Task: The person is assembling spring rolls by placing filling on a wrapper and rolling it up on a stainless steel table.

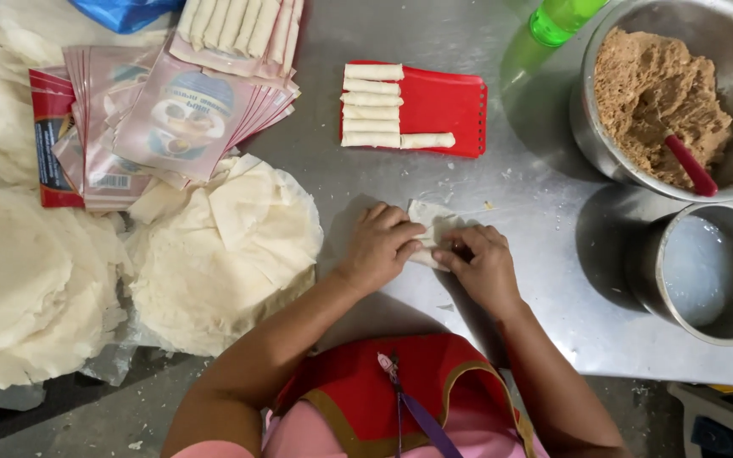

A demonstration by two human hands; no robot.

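Wrapper sat at frame centre on the steel table, a pale thin sheet partly rolled, top corner still flat and pointing toward the upper edge. Left hand pressed down on its left part, fingers curled over the roll. Right hand touched the right end, fingertips pinching the fold. Both hands were close together, nearly touching, clamped on the same wrapper. Above them, upper centre: red tray with six finished rolls stacked in a column on its left side, the lowest row extending further right. Upper right: large metal bowl of brown crumbly filling with a red-handled utensil stuck in it. Right edge, below that: smaller metal pot with whitish liquid. Green bottle at top, beside the bowl. Left half of frame: round stacks of wrapper sheets, a fan of pink printed packets on top, more rolls resting on the packets at upper left centre. Whether filling was inside the wrapper: hidden by the hands.
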